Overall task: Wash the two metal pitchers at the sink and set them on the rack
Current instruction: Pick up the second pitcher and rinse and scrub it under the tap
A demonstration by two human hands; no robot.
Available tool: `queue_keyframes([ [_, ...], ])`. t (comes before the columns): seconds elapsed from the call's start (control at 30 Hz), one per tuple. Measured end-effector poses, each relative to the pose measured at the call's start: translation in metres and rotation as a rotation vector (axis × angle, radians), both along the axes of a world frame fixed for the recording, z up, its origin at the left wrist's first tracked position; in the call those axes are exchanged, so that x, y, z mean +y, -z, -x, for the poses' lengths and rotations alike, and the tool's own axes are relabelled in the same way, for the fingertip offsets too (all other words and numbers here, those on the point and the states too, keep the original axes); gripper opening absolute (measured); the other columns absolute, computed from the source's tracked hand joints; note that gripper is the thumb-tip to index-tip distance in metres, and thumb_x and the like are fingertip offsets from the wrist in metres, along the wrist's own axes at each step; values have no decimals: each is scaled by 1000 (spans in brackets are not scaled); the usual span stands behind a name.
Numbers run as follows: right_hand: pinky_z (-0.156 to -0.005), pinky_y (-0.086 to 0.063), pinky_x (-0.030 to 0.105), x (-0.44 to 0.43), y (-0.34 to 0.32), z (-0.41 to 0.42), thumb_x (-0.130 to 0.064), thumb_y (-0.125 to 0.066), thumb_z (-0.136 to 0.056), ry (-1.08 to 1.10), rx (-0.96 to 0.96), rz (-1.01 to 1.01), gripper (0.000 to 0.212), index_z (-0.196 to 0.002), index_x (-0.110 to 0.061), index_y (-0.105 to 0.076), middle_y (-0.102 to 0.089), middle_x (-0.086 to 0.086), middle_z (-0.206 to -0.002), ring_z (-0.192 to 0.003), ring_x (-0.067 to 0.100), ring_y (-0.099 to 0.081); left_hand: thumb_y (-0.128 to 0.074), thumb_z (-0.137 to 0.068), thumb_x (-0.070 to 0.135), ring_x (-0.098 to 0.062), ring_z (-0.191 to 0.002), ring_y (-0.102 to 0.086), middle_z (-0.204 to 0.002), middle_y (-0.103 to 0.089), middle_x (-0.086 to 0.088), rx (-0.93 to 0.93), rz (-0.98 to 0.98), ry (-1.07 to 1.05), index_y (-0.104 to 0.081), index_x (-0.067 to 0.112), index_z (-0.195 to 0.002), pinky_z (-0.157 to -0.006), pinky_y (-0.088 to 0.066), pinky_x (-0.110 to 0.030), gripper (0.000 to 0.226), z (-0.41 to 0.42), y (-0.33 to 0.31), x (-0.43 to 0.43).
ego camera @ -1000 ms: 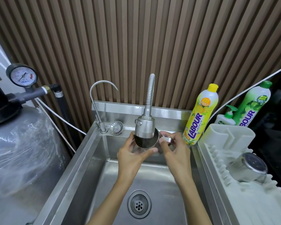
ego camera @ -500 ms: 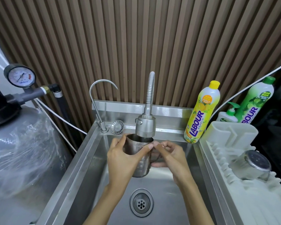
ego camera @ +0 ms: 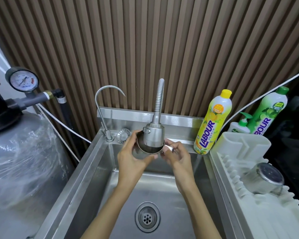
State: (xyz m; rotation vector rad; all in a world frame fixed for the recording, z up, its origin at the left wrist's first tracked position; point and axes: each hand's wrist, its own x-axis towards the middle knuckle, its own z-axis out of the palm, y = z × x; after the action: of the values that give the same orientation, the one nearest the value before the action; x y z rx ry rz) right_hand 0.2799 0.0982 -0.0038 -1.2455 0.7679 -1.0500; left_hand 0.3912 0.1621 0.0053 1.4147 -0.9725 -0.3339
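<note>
A metal pitcher is held up under the spray head of the flexible faucet, its mouth tipped toward me, over the steel sink. My left hand grips the pitcher's body from the left. My right hand pinches its handle on the right. The spray head hides the pitcher's upper part. A second metal pitcher lies upside down on the white drying rack to the right of the sink.
A thin gooseneck tap and a loose strainer stand at the sink's back left. Yellow and green detergent bottles and a pump bottle line the back right. A grey tank stands left.
The pitcher has been raised and tipped back up against the spray head, after hanging lower and more upright half a second ago. Both hands rose with it.
</note>
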Motion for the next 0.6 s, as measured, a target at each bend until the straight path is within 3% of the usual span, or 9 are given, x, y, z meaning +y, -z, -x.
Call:
queue_keyframes([
  [0.1,-80,-58,33,2,5,-6,-8,-55,-90,-104,-67,-159,13,-80,0,-51,-62,16,-110,-112,32,-59,-89,-51,19,5,-103,-55,-111,-61,14,-90,-103,-50,-57,27,-118,-89,-42,-11,74,-9,-6,5],
  [0.2,-75,-60,42,6,1,-10,-10,-60,-88,-87,100,-136,15,-80,1,-54,-64,17,-107,-98,24,-66,-88,-55,19,-12,-99,-60,-107,-67,4,1,-313,-21,-60,25,-112,-88,-46,-23,63,-25,-2,7],
  [0.3,-76,-54,33,11,-6,-14,-13,-66,-83,34,461,169,11,-74,-12,-59,-69,5,-94,-80,16,-64,-79,-56,4,-20,-85,-62,-90,-69,-3,136,-528,27,-63,20,-101,-74,-47,-24,50,-33,14,13],
  [0.33,-73,-48,26,13,-9,-17,-17,-66,-83,51,592,292,6,-81,-14,-62,-67,3,-90,-78,17,-61,-74,-57,1,-20,-84,-61,-87,-68,-4,173,-566,48,-63,18,-100,-73,-46,-25,47,-33,23,13],
  [0.4,-66,-35,23,14,-9,-23,-20,-63,-85,72,791,479,10,-90,-10,-61,-63,7,-88,-78,21,-58,-65,-60,3,-22,-90,-62,-92,-69,-6,233,-624,85,-64,14,-102,-78,-49,-30,44,-29,41,8],
  [0.47,-67,-34,27,12,-6,-30,-14,-56,-88,54,893,610,10,-93,-6,-58,-62,13,-95,-89,29,-58,-62,-61,10,-29,-99,-63,-99,-70,-11,223,-688,89,-67,12,-105,-84,-49,-36,44,-24,55,-2],
  [0.5,-70,-38,31,11,-4,-33,-11,-53,-88,35,925,659,13,-98,-5,-58,-61,16,-100,-94,32,-57,-63,-67,11,-31,-97,-63,-98,-70,-14,204,-711,91,-68,11,-104,-78,-48,-35,37,-22,59,-7],
  [0.6,-76,-46,36,4,4,-40,-2,-46,-86,-15,984,735,25,-108,-4,-58,-59,19,-105,-96,36,-57,-57,-81,13,-23,-71,-57,-72,-64,-11,166,-735,126,-65,7,-91,-56,-34,-27,14,-15,59,-19],
])
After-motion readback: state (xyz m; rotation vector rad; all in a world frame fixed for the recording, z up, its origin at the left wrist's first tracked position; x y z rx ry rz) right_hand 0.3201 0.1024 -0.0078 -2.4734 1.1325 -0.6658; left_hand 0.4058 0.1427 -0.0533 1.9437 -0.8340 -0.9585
